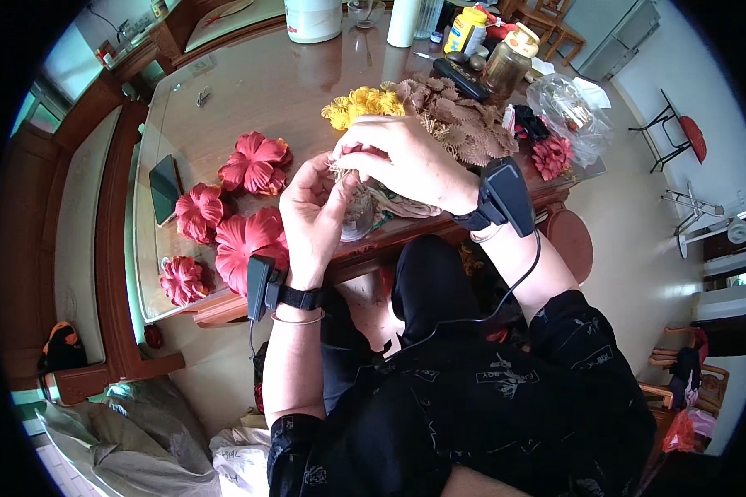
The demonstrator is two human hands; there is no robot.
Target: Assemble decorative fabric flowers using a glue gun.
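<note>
A: Where is the small thing being handled?

B: Near the middle of the frame: some pale strands [340,172], pinched between the thumb and fingers of the left hand [313,207]. The right hand [406,159] bends over them, its fingertips closed on them too.

A: Why both hands so close?

B: Something so thin probably needs one to steady it while the other adjusts it. The fingers hide part of it, so I can't tell exactly how they meet.

A: And the clear container [358,222] just below?

B: It's at the near edge of the tabletop [249,91], presumably for easy reach.

A: The flowers?

B: Red flowers [201,213] lie face up at the left of the frame, likely to spare their petals. Yellow flowers [363,106] and brown ruffled pieces [472,128] are heaped beyond the hands, seemingly grouped by kind.
</note>
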